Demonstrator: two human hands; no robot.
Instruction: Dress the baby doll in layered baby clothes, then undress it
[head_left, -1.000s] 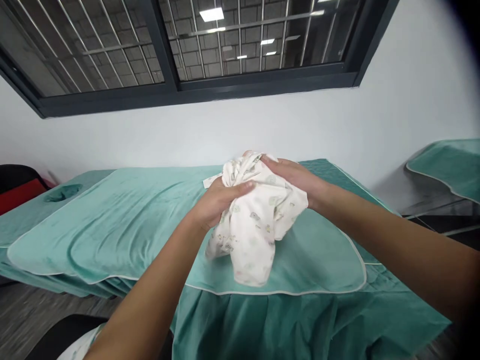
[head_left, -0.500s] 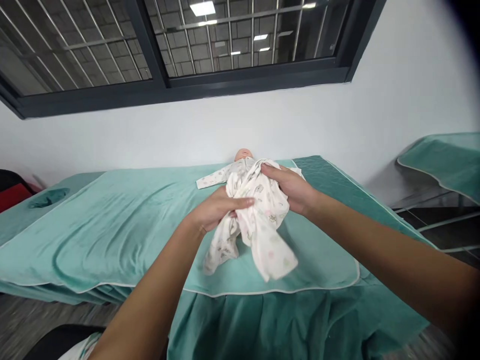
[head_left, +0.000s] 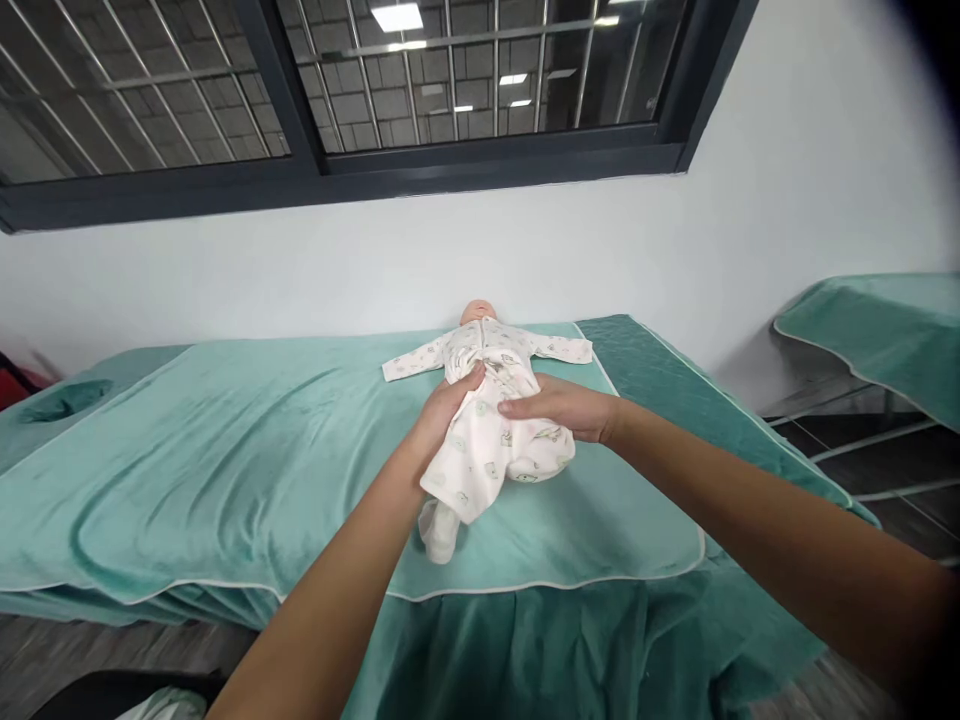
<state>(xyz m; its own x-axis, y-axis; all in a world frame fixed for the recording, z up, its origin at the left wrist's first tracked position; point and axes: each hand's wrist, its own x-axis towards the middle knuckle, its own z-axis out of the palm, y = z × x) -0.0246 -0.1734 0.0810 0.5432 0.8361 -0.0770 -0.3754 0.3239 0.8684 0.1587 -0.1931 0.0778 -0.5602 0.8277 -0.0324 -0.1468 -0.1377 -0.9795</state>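
Note:
A baby doll (head_left: 478, 312) lies on its back, head toward the wall, arms stretched out sideways in a white printed long-sleeved top (head_left: 416, 360). White baby pants (head_left: 480, 455) with small printed figures lie bunched over its lower body. My left hand (head_left: 448, 405) grips them near the waist, thumb on top. On the other side, my right hand (head_left: 566, 405) is closed on the same pants with its thumb pressed on the fabric. A white-covered foot (head_left: 439, 532) shows below the cloth at the left. The fingers under the fabric are hidden.
A light green velvety sheet (head_left: 225, 440) covers the bed, over a darker green cover (head_left: 652, 390). Behind it are a white wall (head_left: 337, 265) and a barred window. Another green-covered bed (head_left: 885, 320) stands at the right, and a face hole (head_left: 67, 400) shows at the left.
The pants have come down from a raised, twisted bundle and spread over the doll's lower body. My hands have shifted along them, and the doll's top and both sleeves now show more.

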